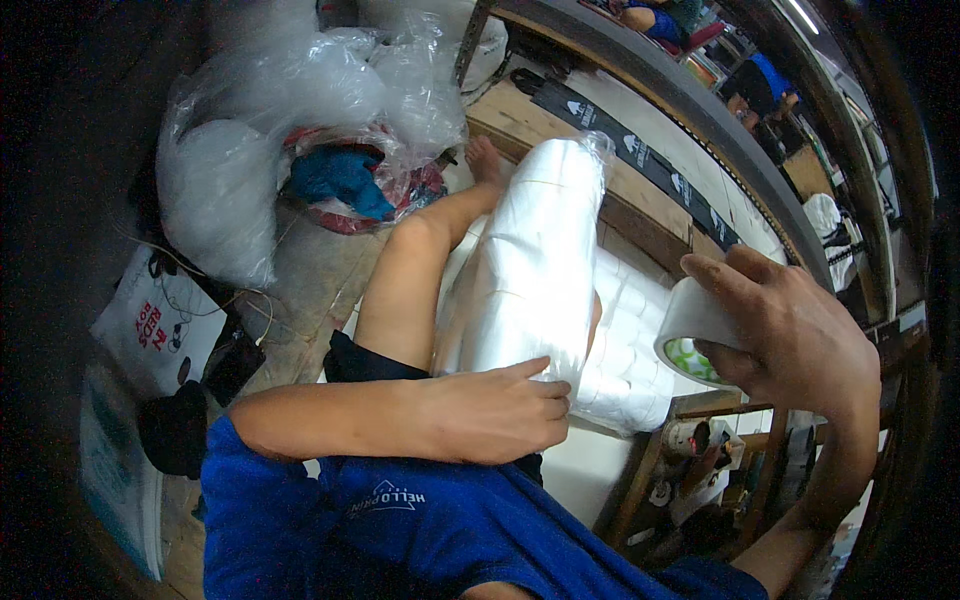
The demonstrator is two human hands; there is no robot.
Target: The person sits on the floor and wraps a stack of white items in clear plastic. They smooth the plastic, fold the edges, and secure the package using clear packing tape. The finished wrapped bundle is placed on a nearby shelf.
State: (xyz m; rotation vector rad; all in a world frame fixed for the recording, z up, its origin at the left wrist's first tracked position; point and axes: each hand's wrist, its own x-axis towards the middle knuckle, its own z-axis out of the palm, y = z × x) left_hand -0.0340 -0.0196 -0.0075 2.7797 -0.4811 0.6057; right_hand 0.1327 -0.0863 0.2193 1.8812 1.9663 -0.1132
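Observation:
My left hand (495, 412) rests on the near end of a long white plastic-wrapped bundle (535, 260) that lies along my bare leg (405, 285), fingers curled over its edge. My right hand (795, 335) is raised to the right and grips a white roll of tape (690, 325) with a green-patterned core. The roll sits beside the bundle, not touching it. I wear a blue shirt and dark shorts.
Stacked white rolls (625, 360) lie under the bundle. Clear plastic bags (300, 110) with blue and red cloth pile up at the upper left. A wooden bench with black straps (640, 150) runs diagonally on the right. Other people sit far off at the top right.

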